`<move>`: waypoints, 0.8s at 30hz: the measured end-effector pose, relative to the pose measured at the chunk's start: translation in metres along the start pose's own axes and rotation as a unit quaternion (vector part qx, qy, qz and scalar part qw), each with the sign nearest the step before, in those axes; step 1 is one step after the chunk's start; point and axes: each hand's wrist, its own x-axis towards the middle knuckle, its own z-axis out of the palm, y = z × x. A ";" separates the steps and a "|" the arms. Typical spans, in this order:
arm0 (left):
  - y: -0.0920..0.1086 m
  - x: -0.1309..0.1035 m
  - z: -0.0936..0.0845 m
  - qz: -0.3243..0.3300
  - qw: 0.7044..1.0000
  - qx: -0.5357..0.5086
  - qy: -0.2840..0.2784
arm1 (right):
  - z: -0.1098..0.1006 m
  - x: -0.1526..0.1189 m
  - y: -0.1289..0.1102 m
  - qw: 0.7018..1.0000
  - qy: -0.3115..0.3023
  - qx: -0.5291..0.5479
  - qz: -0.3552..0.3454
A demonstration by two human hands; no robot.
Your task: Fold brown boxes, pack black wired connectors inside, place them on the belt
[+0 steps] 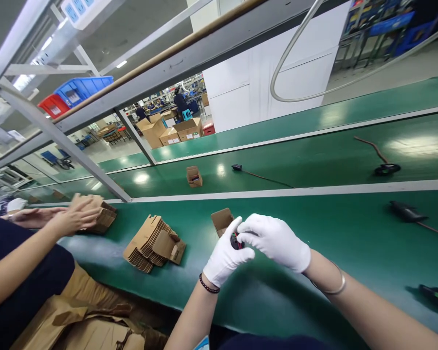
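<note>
Both of my hands wear white gloves and meet over the green worktop. My left hand (224, 256) is wrapped round a small black part (235, 241) with a bit of red wire on it. The fingers of my right hand (273, 240) close on the same part from the right and hide much of it. Just behind my left hand stands an open small cardboard box (222, 221). To the left lies a stack of folded cardboard boxes (154, 243).
At the left, a co-worker's hands (73, 216) touch another cardboard stack (104, 218). Black corded parts (408, 212) lie on the right of the worktop. Behind a pale rail (314, 188), a small box (194, 177) and more corded parts (387, 169) rest on a green strip.
</note>
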 end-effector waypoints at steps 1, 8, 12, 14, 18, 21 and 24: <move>0.000 0.000 0.001 0.008 1.000 0.019 -0.011 | 0.001 0.002 0.000 0.998 0.004 0.036 0.047; -0.015 -0.001 0.010 0.080 0.958 0.220 0.164 | 0.021 -0.009 -0.007 0.986 0.033 0.104 0.130; -0.020 0.001 0.009 0.096 0.926 0.278 0.237 | 0.038 -0.014 -0.008 0.995 0.067 0.046 0.057; -0.021 0.002 0.006 0.107 0.912 0.292 0.268 | 0.045 -0.015 -0.012 0.996 0.071 0.051 0.012; -0.024 0.003 0.000 0.110 0.898 0.288 0.313 | 0.048 -0.013 -0.019 0.988 0.057 0.143 0.003; -0.029 0.000 -0.002 0.122 0.896 0.290 0.313 | 0.047 -0.007 -0.019 0.972 0.033 0.227 0.045; -0.034 -0.002 0.000 0.143 0.895 0.280 0.317 | 0.051 -0.003 -0.017 0.966 0.044 0.237 0.096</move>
